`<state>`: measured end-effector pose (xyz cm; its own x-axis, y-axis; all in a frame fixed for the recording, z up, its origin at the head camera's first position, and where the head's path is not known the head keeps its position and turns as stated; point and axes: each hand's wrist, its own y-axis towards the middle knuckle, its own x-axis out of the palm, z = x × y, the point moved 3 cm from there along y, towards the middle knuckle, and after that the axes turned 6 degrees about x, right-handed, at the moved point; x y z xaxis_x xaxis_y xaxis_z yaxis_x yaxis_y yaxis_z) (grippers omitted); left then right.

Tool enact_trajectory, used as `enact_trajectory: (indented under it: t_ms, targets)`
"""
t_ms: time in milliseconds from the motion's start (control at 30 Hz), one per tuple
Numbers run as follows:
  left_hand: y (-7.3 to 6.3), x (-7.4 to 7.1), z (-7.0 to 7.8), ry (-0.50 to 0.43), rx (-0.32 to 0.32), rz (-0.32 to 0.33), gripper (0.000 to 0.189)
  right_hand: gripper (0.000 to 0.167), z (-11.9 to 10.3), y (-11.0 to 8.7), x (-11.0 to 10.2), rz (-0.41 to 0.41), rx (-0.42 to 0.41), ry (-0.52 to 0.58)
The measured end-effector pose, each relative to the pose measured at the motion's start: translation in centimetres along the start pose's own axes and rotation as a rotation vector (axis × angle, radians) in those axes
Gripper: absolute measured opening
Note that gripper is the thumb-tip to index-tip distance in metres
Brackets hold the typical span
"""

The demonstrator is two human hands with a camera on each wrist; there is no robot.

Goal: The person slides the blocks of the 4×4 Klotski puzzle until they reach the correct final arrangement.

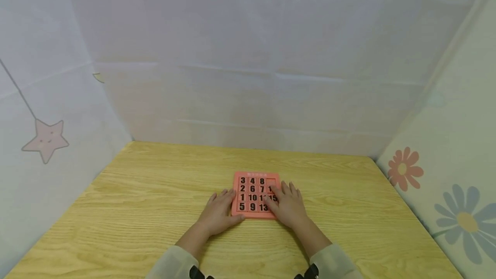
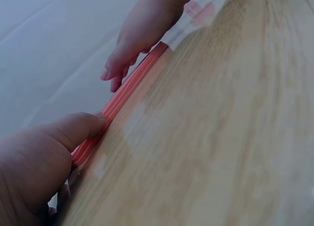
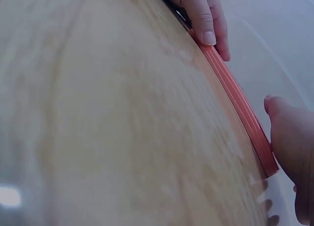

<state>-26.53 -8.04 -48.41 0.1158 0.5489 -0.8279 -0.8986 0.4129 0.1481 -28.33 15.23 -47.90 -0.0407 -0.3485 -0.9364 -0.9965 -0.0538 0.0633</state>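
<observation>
A pink sliding number puzzle point(image 1: 252, 189) with black-numbered square tiles lies on the table. Its top row reads 3, 4, 8, then a gap point(image 1: 271, 181) at the far right corner. My left hand point(image 1: 218, 213) holds the frame's left side, its thumb point(image 2: 81, 125) against the near edge and the other fingers along the side. Over the right-hand columns is my right hand point(image 1: 289, 208), index finger at the tile below the gap and thumb above the lower tiles. Its remaining fingers stretch past the right side. That hand hides the bottom right corner.
The wooden table point(image 1: 162, 180) has pale yellow grain. A white sheet point(image 1: 240, 55) rises behind its back edge. Printed side sheets stand left and right, with a pink star point(image 1: 45, 140) and flowers point(image 1: 466, 222). Pale sleeves point(image 1: 174, 264) cover the forearms, with black straps at the wrists.
</observation>
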Motion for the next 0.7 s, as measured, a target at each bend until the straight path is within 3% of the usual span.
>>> enact_trajectory:
  t_ms: [700]
  targets:
    - [-0.23,-0.17,0.02,0.0,0.003,-0.01,0.085,0.065,-0.46,-0.38,0.39,0.022,0.005,0.038]
